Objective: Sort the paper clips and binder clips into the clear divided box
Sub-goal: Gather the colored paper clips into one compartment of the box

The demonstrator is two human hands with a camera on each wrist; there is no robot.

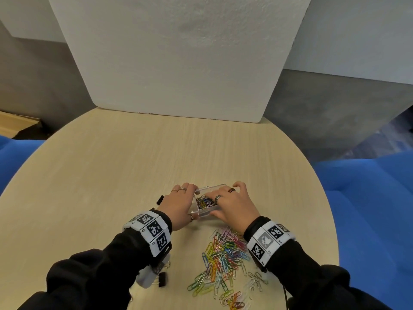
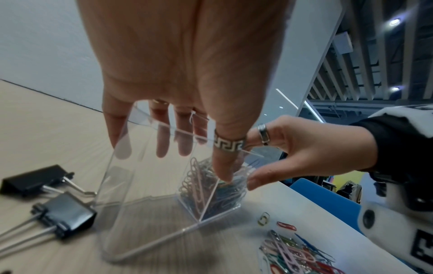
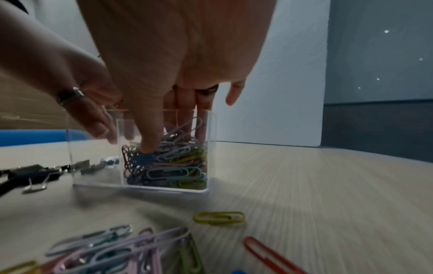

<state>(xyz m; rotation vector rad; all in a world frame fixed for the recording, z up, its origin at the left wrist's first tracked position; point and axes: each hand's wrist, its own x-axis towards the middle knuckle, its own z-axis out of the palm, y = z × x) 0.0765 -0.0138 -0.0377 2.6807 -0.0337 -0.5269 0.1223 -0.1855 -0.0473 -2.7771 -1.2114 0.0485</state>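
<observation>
On the far left of the round table (image 1: 93, 171), outside the left wrist, black binder clips (image 2: 64, 215) lie loose with their wire handles folded out; one more (image 1: 162, 281) sits under the left forearm, near the person's body.

The left hand (image 1: 178, 205) grips the left end of the clear divided box (image 2: 145, 204): its four fingers (image 2: 162, 140) hang down the outer wall on the far side, and the ringed thumb (image 2: 222, 166) reaches over the near rim and points down at the divider. The compartment under this hand is seen through its clear walls, with only the table grain behind it.

Between the two hands the box stands upright on the table. Its right compartment is packed with coloured paper clips in the box (image 3: 168, 166).

The right hand (image 1: 232, 205) closes over that right compartment, thumb (image 3: 150, 133) on the near side and fingers on the far side, dipping down to the clips. The thumb tip touches the top of the heap, but whether the fingers pinch a clip cannot be told.

Nearer the person than the right hand, under its wrist, a loose pile of paper clips (image 1: 223, 265) spreads over the table, with a yellow clip (image 3: 220, 218) and a red clip (image 3: 269, 255) lying apart at its edge.

Behind both hands a white foam board (image 1: 178, 59) stands upright at the table's far edge.
</observation>
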